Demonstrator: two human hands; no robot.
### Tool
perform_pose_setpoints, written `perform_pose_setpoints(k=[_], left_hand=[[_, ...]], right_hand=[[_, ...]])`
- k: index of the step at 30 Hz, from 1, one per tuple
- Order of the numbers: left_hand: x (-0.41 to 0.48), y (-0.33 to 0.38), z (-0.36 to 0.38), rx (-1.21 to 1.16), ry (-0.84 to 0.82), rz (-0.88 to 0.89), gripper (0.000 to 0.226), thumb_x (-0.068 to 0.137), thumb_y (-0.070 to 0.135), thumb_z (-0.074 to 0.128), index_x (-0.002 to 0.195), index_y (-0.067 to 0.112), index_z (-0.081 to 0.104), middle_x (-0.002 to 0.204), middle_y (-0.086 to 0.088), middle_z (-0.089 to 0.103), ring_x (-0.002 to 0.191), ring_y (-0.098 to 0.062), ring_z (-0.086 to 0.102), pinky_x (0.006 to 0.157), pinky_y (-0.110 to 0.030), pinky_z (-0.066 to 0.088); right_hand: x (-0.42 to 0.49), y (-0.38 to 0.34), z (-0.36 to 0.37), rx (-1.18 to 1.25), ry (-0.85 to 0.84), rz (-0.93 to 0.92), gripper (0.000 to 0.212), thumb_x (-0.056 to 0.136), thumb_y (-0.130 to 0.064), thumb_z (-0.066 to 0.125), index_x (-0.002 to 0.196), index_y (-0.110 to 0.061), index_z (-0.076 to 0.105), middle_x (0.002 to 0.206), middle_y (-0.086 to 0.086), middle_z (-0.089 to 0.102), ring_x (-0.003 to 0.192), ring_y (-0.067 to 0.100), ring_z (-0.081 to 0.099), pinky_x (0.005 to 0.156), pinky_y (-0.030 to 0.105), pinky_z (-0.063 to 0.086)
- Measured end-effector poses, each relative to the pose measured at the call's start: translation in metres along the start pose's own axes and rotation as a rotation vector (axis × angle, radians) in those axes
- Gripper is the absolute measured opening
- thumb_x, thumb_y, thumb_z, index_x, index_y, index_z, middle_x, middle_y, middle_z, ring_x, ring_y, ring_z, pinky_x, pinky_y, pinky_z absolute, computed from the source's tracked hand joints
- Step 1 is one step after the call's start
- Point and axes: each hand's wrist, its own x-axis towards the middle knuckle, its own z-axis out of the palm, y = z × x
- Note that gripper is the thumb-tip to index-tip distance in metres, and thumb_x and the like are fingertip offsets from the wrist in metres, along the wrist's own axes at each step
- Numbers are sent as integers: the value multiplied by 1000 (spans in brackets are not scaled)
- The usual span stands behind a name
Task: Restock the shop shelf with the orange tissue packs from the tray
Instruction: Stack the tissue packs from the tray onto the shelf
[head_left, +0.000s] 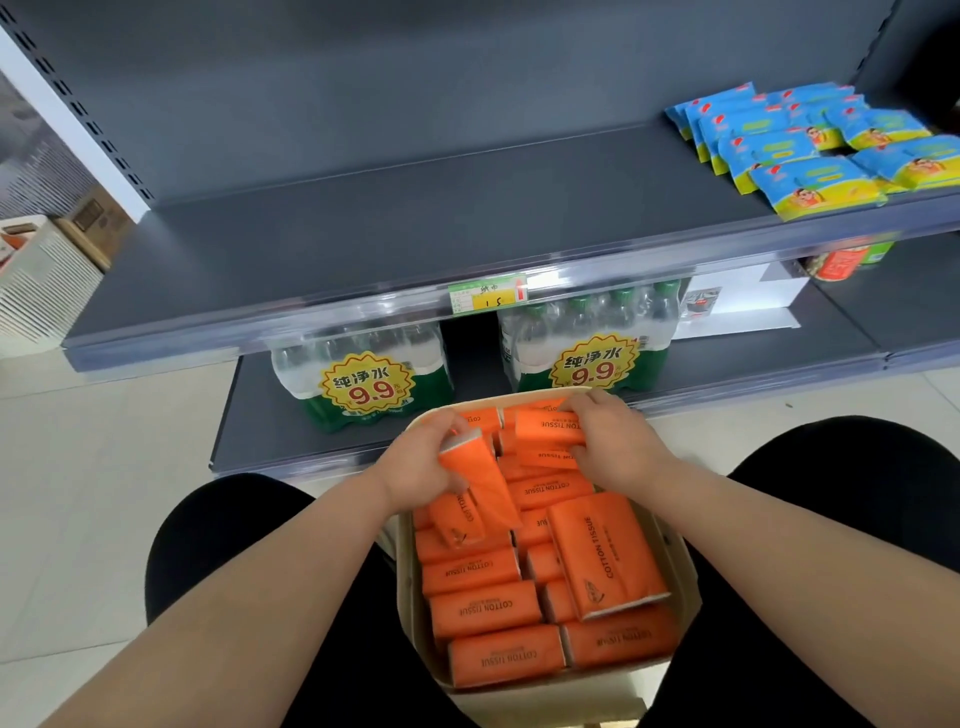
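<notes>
A cream tray (680, 582) between my knees holds several orange tissue packs marked COTTON TISSUE (602, 556). My left hand (421, 460) grips one orange pack (483, 480) by its end, tilted up out of the tray's far left part. My right hand (610, 436) grips another orange pack (545, 427) at the tray's far end. The grey shop shelf (363, 244) stretches above and beyond the tray, bare on its left and middle.
Blue and yellow wipe packs (810, 148) lie on the shelf's right end. Two shrink-wrapped bundles of water bottles (363, 379) stand on the lower shelf just beyond the tray. A price tag (488, 296) sits on the shelf edge. A white crate (36, 280) stands at the left.
</notes>
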Motion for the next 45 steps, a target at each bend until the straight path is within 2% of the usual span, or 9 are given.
perform_pose_setpoints(k=[10,15,20,23,26,31,34,38,45], left_hand=[[-21,26,-37,-178,213,52,43,75,-5,68,107,20,56,100,-5,63,94,-24,62,83,-47,54],[-26,53,-57,-179,361,68,36,75,4,75,96,22,52,92,-2,62,86,-21,61,68,-32,50],[-16,92,-90,-91,560,97,38,76,13,77,96,19,45,85,1,53,83,-22,52,67,-30,38],[0,113,-111,-159,638,107,40,78,14,75,105,19,46,92,-1,57,89,-25,56,73,-34,47],[22,129,-128,-198,669,97,40,82,17,72,111,22,45,102,-3,59,98,-28,57,82,-43,52],[66,147,-149,-10,671,21,30,85,35,65,108,25,48,95,-6,55,103,-29,52,75,-37,48],[106,158,-156,10,658,55,31,87,31,63,111,20,47,86,0,54,108,-32,51,72,-35,44],[168,182,-157,-80,677,80,49,89,18,63,133,24,42,118,-3,60,107,-23,55,78,-29,42],[272,211,-146,-45,712,146,45,87,11,60,129,21,49,114,-9,62,105,-27,58,79,-25,40]], right_hand=[[-14,-10,-48,-119,176,-22,50,83,-13,55,130,-30,47,128,-4,50,120,22,41,97,40,35],[-19,-13,-86,-118,280,-2,53,85,-13,53,134,-30,42,132,-3,51,123,23,40,96,40,34],[-2,-9,-132,-113,419,51,52,85,-15,57,133,-28,42,130,-1,53,120,25,41,94,40,36],[17,-4,-159,-101,448,57,49,85,-17,57,132,-26,43,127,1,52,117,26,41,91,40,36],[40,2,-180,-104,485,67,49,86,-15,57,132,-23,44,126,6,45,116,28,39,91,41,36],[86,25,-205,-189,542,96,50,84,-11,60,130,-22,48,124,7,43,115,30,38,89,41,37],[115,44,-212,-250,490,122,50,84,-9,56,130,-26,46,125,4,46,118,29,37,91,41,36],[152,66,-213,-286,477,96,53,84,-7,54,132,-28,44,124,1,49,118,28,39,93,41,33],[211,106,-208,-271,474,24,55,84,-10,56,134,-27,43,121,1,51,117,26,41,91,39,36]])
